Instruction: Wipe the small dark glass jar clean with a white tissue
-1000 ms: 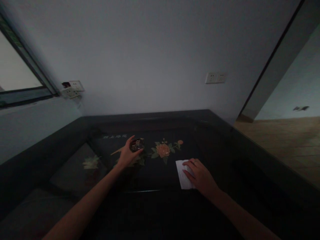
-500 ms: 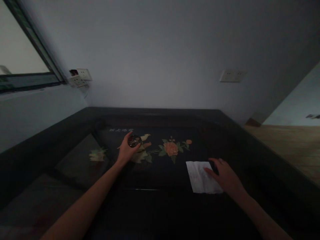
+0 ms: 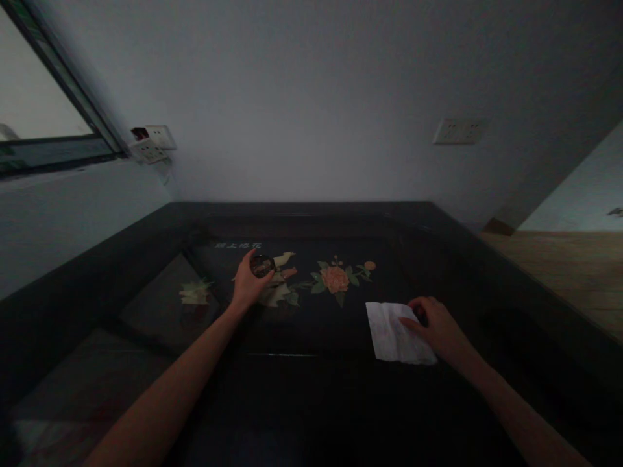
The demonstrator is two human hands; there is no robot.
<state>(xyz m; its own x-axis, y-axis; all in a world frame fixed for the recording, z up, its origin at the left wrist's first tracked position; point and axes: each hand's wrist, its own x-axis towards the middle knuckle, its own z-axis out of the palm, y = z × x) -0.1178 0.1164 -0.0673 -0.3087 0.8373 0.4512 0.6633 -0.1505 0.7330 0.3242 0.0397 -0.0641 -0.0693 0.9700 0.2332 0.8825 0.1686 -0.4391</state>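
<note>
At the left of the dark glossy table (image 3: pixel 311 395), my left hand (image 3: pixel 246 282) is wrapped round a small, round, see-through dish or cup (image 3: pixel 263 266), whose exact kind is hard to make out in the dim light. It sits over the printed bird and flower picture. Farther right lies a creased white paper tissue (image 3: pixel 392 334). My right hand (image 3: pixel 435 324) is at the tissue's upper right corner, thumb over the paper and fingers curled round its edge. The other fingers are partly hidden.
A printed orange flower (image 3: pixel 335 279) decorates the tabletop between my hands. Behind the table rises a pale wall with a socket plate (image 3: pixel 458 131) at right and sockets (image 3: pixel 154 143) at left. A window (image 3: pixel 43 84) is at upper left; wooden floor (image 3: pixel 559 259) shows at right.
The fingers of my right hand have curled in closer on the tissue's corner. My left hand stays on the round dish or cup. The view has tilted slightly.
</note>
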